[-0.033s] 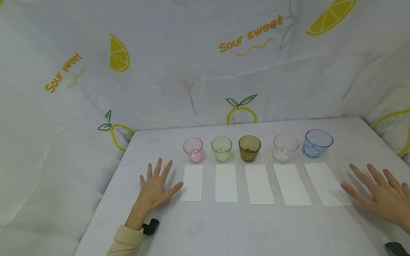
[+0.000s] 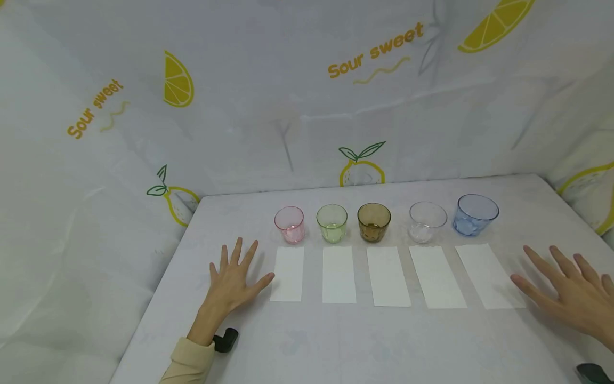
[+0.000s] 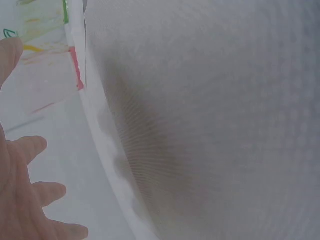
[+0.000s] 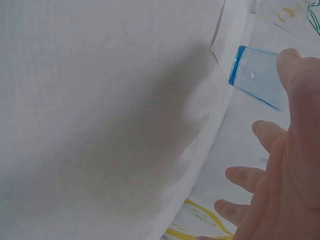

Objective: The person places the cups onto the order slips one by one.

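Head view: my left hand (image 2: 233,284), left of centre in the lower half, and my right hand (image 2: 571,298), at the lower right edge, each show spread fingers, grip apart. Between them, five white cards (image 2: 388,276) lie in a side-by-side row on the white table (image 2: 307,341); my left thumb tip is at the leftmost card's edge, though I cannot tell whether they touch. Beyond the cards, from centre toward the right, five upright glasses form a row: pink glass (image 2: 290,226), green glass (image 2: 332,224), brown glass (image 2: 374,223), clear glass (image 2: 428,223) and blue glass (image 2: 475,215). Left wrist view: green and pink glasses, upper left. Right wrist view: blue glass, upper right, partly behind my thumb.
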Demonstrator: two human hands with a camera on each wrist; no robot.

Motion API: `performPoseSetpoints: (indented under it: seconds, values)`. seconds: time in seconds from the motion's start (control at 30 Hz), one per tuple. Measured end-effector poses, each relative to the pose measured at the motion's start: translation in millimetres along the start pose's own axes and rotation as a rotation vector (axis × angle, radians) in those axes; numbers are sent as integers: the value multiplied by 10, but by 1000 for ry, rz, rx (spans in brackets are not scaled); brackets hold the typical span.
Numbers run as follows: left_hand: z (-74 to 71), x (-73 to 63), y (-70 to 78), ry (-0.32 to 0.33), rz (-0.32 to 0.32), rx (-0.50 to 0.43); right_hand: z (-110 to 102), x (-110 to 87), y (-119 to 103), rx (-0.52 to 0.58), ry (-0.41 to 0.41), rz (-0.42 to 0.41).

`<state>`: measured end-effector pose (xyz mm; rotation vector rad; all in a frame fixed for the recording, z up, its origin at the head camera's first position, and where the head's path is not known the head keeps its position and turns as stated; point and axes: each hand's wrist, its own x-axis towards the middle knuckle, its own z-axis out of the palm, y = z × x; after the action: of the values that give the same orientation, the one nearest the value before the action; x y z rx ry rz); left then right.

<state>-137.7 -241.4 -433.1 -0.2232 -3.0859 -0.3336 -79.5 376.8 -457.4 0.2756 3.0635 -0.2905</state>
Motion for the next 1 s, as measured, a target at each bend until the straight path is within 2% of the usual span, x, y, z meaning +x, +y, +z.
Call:
performPoseSetpoints:
  seconds: [0.4,0.73,0.83,1.0]
  values:
    - [-14,-2,3,20,12,-5,0,4,10,11,36,1]
    - [-56,10,18,52,23,-56,8,-15,43,94,126,-95]
    - [-76,36,28,54,31,-85,-50,2,29,112,107,-123]
    - [-111,97,55,75,57,-125,-175,45,-5,114,12,-169]
